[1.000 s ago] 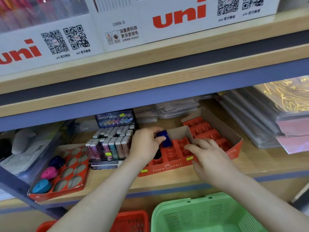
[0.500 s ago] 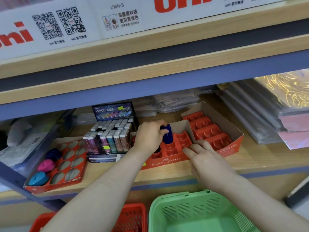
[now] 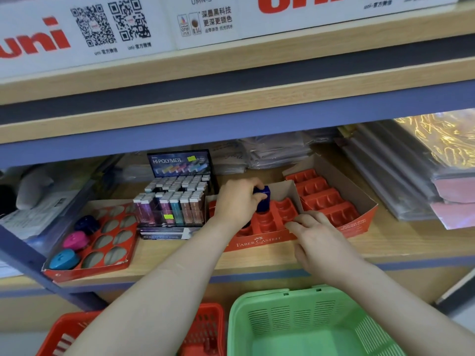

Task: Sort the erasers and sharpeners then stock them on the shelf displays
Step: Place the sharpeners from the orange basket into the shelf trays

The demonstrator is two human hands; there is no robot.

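Observation:
My left hand (image 3: pixel 237 202) grips a dark blue sharpener (image 3: pixel 262 200) and holds it upright over a slot of the red Faber-Castell display tray (image 3: pixel 257 241) on the lower shelf. My right hand (image 3: pixel 318 240) rests on the tray's front right edge, fingers laid against it. A second red slotted tray (image 3: pixel 326 199) in a cardboard box stands just to the right. At the left, a red tray with oval holes (image 3: pixel 102 242) holds three round sharpeners: dark blue (image 3: pixel 86 223), pink (image 3: pixel 74 240) and light blue (image 3: pixel 61 258).
A Hi-Polymer display box (image 3: pixel 174 199) of small cases stands between the trays. Plastic-wrapped packs (image 3: pixel 401 176) are stacked at the right. The upper shelf board (image 3: pixel 231 80) overhangs close above. Below the shelf sit a green basket (image 3: pixel 308 327) and a red basket (image 3: pixel 203 327).
The view has shifted slightly. My left hand has kept its grip on the blue sharpener, staying over the tray slots. My right hand has slid a little toward the tray's front edge.

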